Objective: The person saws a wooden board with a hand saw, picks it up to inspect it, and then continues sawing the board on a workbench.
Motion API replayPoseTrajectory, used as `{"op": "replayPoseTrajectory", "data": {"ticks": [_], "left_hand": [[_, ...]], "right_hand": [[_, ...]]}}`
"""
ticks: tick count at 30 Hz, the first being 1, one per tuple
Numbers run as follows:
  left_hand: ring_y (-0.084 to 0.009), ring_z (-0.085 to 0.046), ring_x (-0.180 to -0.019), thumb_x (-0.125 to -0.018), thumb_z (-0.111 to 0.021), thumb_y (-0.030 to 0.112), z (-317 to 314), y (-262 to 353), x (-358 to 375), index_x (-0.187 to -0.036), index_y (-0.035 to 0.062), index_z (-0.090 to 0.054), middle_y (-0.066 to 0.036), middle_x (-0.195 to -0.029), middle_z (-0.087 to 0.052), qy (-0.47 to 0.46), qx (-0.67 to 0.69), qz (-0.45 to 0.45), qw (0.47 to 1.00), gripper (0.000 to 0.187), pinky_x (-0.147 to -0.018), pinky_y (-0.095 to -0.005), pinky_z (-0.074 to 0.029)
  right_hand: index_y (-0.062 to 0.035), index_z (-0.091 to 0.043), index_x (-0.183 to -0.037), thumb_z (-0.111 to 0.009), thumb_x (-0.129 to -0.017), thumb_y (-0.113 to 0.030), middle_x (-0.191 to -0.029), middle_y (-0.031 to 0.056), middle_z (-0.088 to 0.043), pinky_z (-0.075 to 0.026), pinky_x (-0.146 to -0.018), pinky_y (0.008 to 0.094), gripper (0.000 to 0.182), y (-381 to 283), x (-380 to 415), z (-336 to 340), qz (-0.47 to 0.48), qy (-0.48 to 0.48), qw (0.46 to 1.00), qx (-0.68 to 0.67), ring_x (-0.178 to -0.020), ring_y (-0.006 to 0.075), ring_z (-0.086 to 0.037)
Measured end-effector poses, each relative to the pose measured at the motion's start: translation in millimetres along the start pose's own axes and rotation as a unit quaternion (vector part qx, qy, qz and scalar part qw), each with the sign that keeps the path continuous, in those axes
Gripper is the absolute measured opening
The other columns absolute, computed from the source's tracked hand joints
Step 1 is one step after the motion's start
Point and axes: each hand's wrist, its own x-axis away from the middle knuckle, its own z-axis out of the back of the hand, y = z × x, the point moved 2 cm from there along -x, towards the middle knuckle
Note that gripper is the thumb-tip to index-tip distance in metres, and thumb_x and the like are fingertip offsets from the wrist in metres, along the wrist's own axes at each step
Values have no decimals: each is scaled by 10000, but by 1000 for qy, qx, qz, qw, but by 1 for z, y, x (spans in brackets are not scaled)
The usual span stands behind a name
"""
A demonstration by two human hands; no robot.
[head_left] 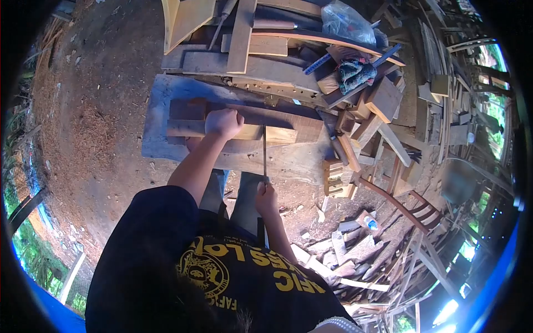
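My left hand (224, 123) is closed over a light wooden piece (280, 135) on the workbench, pressing near its middle. In my right hand (266, 198) is the handle of a saw (265, 158), held at the near side of the bench. Its narrow blade, seen edge-on, points away from me and crosses the wooden piece to the right of my left hand. Beneath and behind that piece lies a wider brown board (308, 125). My left fingertips are partly hidden, as is the saw's handle inside my right fist.
Stacked boards (194, 62) and a plastic bag (348, 23) lie along the bench's far side. A patterned cloth (355, 75) rests among wooden blocks (385, 100) on the right. Offcuts (355, 252) cover the ground at lower right, near a curved chair-like frame (425, 211).
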Motion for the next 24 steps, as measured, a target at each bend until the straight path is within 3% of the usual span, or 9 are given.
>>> {"op": "replayPoseTrajectory", "data": {"ticks": [2, 7, 11, 13, 17, 19, 22, 24], "left_hand": [[-317, -671, -720, -843, -456, 353, -8, -3, -2, -774, 66, -686, -151, -793, -684, 7, -1, -3, 1000, 374, -683, -438, -542], [-320, -670, -730, -844, -454, 351, -6, -3, -1, -775, 65, -686, -156, -795, -683, 29, 11, -11, 999, 375, -695, -438, -541], [-325, -669, -747, -847, -453, 359, -4, -1, -1, -793, 60, -685, -160, -812, -682, 8, 11, -10, 1000, 382, -712, -438, -539], [-324, -669, -756, -848, -454, 363, -1, -1, -2, -801, 59, -685, -160, -823, -682, -10, 7, -4, 1000, 385, -719, -439, -537], [-325, -669, -787, -852, -457, 373, 0, 3, 1, -812, 58, -684, -157, -851, -685, -16, 13, 3, 1000, 390, -735, -441, -537], [-326, -669, -794, -853, -458, 374, -2, -1, 2, -811, 59, -683, -157, -855, -685, -7, 17, 5, 1000, 389, -738, -441, -537], [-328, -670, -804, -854, -460, 373, -7, -1, -1, -817, 56, -683, -158, -858, -686, -11, 13, -7, 1000, 389, -744, -440, -537], [-326, -672, -792, -853, -457, 371, -7, -2, -3, -818, 53, -687, -160, -853, -687, -8, 14, -2, 1000, 393, -733, -441, -540]], "right_hand": [[29, -580, -985, -446, -963, -252, -877, 295, -610, -463, -732, 493, 312, -21, -25, 0, 50, -56, 997, 26, -863, 470, -595], [28, -576, -956, -428, -961, -248, -863, 292, -610, -464, -729, 490, 313, -78, -88, 7, -2, -67, 997, -26, -862, 468, -596], [25, -579, -956, -419, -964, -258, -869, 290, -613, -467, -730, 489, 325, -37, -34, 9, -53, -83, 995, 1, -873, 463, -600], [27, -582, -953, -412, -965, -264, -857, 290, -615, -470, -722, 497, 337, -28, -22, 4, 14, -32, 999, 2, -877, 464, -600], [30, -585, -950, -434, -960, -253, -824, 291, -609, -467, -684, 475, 321, -65, -82, -1, 32, -32, 999, -5, -835, 473, -593], [31, -577, -958, -443, -959, -243, -820, 277, -607, -467, -685, 465, 305, -67, -83, 0, 12, -32, 999, -17, -801, 435, -612], [32, -574, -959, -440, -955, -226, -819, 263, -614, -469, -693, 459, 291, -41, -45, 5, -33, -70, 997, -9, -798, 415, -619], [32, -571, -955, -436, -955, -223, -810, 261, -613, -467, -688, 459, 288, -18, -10, 6, -14, -46, 999, -9, -785, 410, -618]]}}
